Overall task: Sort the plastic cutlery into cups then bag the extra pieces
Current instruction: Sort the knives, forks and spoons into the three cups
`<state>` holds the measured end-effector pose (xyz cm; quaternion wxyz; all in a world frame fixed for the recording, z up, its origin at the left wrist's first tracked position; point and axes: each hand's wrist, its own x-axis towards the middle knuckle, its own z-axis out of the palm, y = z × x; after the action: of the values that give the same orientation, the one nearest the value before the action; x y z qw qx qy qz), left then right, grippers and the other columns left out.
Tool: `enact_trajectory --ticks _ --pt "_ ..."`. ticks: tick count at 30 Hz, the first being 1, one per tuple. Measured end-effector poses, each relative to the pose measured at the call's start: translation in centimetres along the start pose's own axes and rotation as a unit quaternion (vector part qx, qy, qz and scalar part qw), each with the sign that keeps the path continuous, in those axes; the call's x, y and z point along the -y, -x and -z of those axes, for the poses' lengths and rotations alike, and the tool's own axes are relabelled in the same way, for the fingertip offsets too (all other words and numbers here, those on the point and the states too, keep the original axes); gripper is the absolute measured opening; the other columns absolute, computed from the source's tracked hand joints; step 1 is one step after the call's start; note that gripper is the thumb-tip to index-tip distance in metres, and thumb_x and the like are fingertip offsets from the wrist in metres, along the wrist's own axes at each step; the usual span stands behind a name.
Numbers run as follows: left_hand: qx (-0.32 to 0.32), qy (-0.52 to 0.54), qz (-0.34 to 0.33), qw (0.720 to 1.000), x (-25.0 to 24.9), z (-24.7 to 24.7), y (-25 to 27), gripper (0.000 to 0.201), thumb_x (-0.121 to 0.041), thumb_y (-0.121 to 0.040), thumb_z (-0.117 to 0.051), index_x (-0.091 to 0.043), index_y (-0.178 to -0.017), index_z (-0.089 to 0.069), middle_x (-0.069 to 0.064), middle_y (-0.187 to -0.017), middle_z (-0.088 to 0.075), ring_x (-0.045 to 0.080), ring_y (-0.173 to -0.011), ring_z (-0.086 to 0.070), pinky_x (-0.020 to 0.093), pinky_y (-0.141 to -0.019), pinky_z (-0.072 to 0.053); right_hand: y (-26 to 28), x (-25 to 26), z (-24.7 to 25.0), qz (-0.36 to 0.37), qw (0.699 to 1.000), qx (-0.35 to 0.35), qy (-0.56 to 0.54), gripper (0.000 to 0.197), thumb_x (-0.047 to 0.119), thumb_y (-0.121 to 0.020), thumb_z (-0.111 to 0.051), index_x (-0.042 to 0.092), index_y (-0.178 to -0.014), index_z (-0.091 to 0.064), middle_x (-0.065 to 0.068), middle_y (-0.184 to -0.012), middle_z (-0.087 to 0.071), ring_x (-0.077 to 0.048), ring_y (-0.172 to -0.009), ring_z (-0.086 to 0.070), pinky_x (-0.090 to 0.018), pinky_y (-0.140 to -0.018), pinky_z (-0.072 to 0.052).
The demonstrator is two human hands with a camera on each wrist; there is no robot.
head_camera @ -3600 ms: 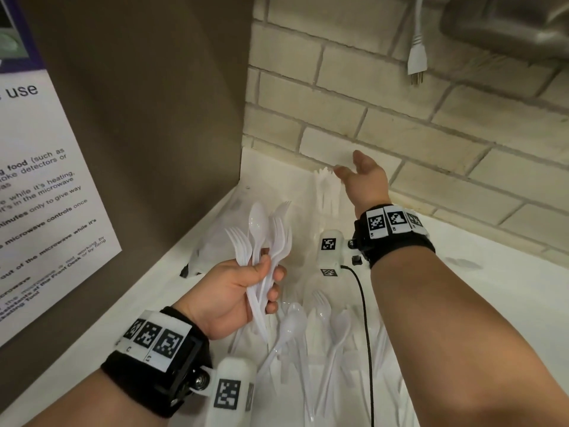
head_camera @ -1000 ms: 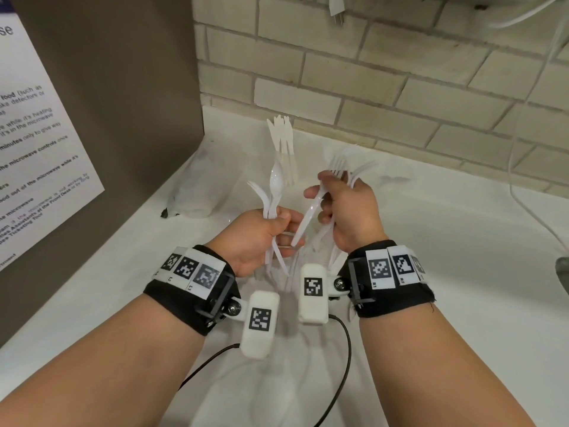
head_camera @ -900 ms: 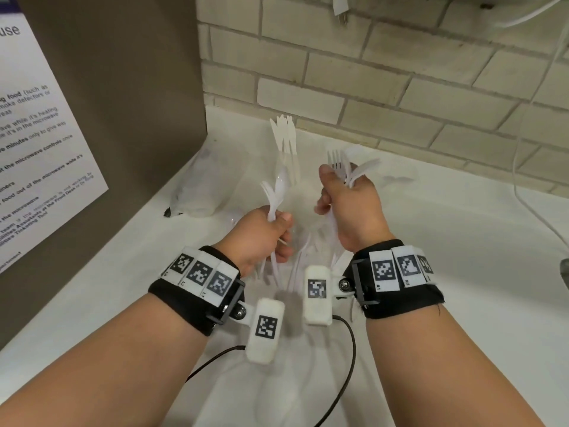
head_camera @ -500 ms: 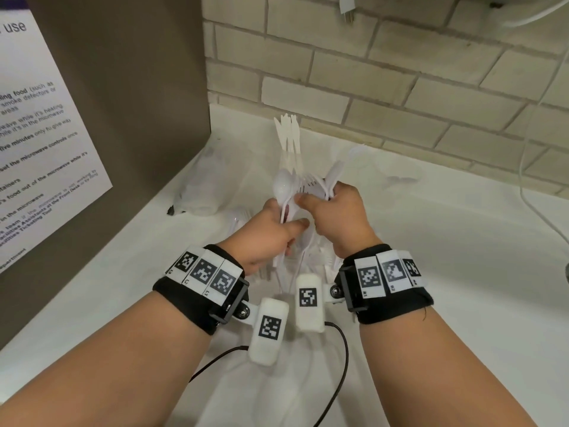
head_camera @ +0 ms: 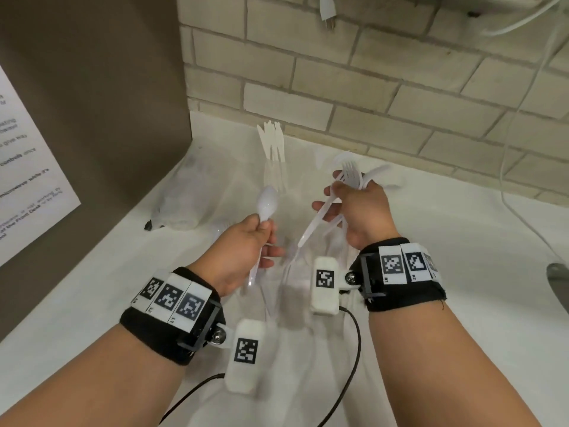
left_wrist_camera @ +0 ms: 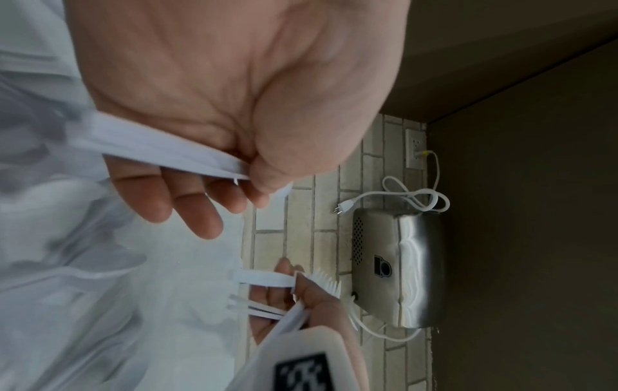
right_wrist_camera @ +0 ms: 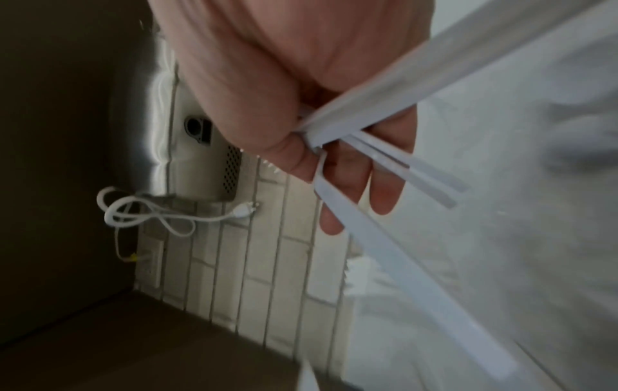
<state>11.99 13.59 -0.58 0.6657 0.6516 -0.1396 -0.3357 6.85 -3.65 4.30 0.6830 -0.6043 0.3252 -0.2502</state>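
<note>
My left hand (head_camera: 246, 245) pinches a white plastic spoon (head_camera: 267, 204) by its handle, bowl up; the left wrist view shows the handle (left_wrist_camera: 174, 156) held under the thumb. My right hand (head_camera: 360, 211) grips a bundle of white forks (head_camera: 351, 177), tines up, and their handles (right_wrist_camera: 384, 148) fan out below the fingers. Both hands hover over the white counter (head_camera: 446, 241), a short gap between them. A clear cup (head_camera: 274, 177) with white knives (head_camera: 271, 140) stands behind them near the wall. More cutlery lies blurred on the counter under the hands.
A clear plastic bag (head_camera: 178, 208) lies at the left by a brown panel (head_camera: 92, 87). The brick wall (head_camera: 369, 87) runs behind the counter. A steel appliance (left_wrist_camera: 398, 267) and a loose white cord with plug (left_wrist_camera: 384, 198) hang above.
Half a second ago both hands met over the cutlery; now they have drawn apart, the left keeping a single spoon and the right holding the forks.
</note>
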Motion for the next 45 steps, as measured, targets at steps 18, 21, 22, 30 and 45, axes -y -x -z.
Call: enact_trajectory --ticks 18,21,22,30,45 --pt "0.028 -0.022 0.030 0.999 0.1 0.2 -2.4 0.024 -0.019 -0.102 -0.038 -0.011 -0.093 -0.059 0.000 -0.075 -0.055 0.013 -0.065 -0.057 0.031 -0.067 -0.047 -16.2 1.7 -2.9 0.181 0.983 -0.035 -0.026 0.014 0.010 -0.086 -0.068 0.020 -0.091 -0.059 -0.002 -0.077 -0.061 -0.018 -0.065 -0.056 -0.032 -0.066 -0.051" --pt "0.032 -0.023 0.032 0.999 0.1 -0.2 -2.8 0.024 -0.018 -0.102 -0.038 -0.011 -0.091 -0.058 0.000 -0.074 -0.054 0.012 -0.062 -0.057 0.031 -0.066 -0.045 -17.0 0.5 -2.6 0.127 0.991 -0.040 -0.001 0.026 0.009 -0.074 -0.077 0.020 -0.090 -0.059 -0.006 -0.083 -0.068 -0.021 -0.072 -0.063 -0.039 -0.080 -0.054" --pt "0.034 -0.022 0.033 0.999 0.1 -0.3 -2.8 0.024 -0.018 -0.102 -0.038 -0.012 -0.090 -0.058 -0.001 -0.074 -0.054 0.011 -0.062 -0.056 0.031 -0.066 -0.045 -17.2 0.2 -2.5 0.112 0.993 -0.043 0.006 0.034 0.009 -0.069 -0.080 0.019 -0.094 -0.059 -0.008 -0.092 -0.070 -0.022 -0.079 -0.065 -0.039 -0.083 -0.053" --pt "0.046 -0.022 0.032 0.998 0.0 -1.1 -3.1 0.024 -0.017 -0.102 -0.038 -0.013 -0.088 -0.056 0.001 -0.075 -0.052 0.012 -0.060 -0.055 0.027 -0.062 -0.044 -17.0 -0.2 -2.3 0.118 0.991 -0.053 0.029 0.063 0.018 -0.062 -0.087 0.023 -0.112 -0.049 0.000 -0.099 -0.060 -0.016 -0.096 -0.061 -0.023 -0.080 -0.046" --pt "0.066 -0.023 0.006 0.998 -1.5 -2.8 -2.1 0.022 -0.018 -0.102 -0.038 -0.013 -0.091 -0.056 0.001 -0.075 -0.051 0.013 -0.062 -0.053 0.027 -0.064 -0.044 -8.7 5.5 -1.0 0.250 0.949 -0.031 0.192 0.018 0.026 -0.079 -0.072 0.024 -0.097 -0.066 0.008 -0.100 -0.066 -0.005 -0.081 -0.059 -0.023 -0.075 -0.047"
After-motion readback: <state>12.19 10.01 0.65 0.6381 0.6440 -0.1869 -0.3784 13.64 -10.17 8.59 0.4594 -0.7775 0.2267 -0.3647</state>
